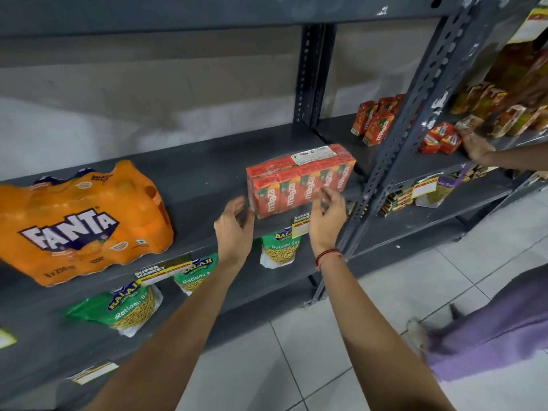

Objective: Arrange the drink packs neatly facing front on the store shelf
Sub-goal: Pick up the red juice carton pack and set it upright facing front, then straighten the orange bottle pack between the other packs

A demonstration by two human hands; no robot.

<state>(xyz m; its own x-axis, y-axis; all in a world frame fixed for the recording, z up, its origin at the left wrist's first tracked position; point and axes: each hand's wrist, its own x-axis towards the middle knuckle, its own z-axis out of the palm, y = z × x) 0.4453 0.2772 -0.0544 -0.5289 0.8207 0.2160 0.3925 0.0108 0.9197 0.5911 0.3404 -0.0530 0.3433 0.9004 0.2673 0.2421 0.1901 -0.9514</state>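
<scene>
A shrink-wrapped pack of red Maaza cartons stands near the front edge of the grey metal shelf, labels facing me. My left hand is open beside the pack's lower left corner, fingers close to the wrap. My right hand hovers open in front of the pack's right half, fingertips just short of it. An orange Fanta multipack lies at the shelf's left, logo facing front.
Loose Maaza cartons stand on the adjoining shelf to the right. Green Balaji snack bags fill the shelf below. Another person's hand touches red boxes at far right, and a purple-clothed leg stands on the tiled floor.
</scene>
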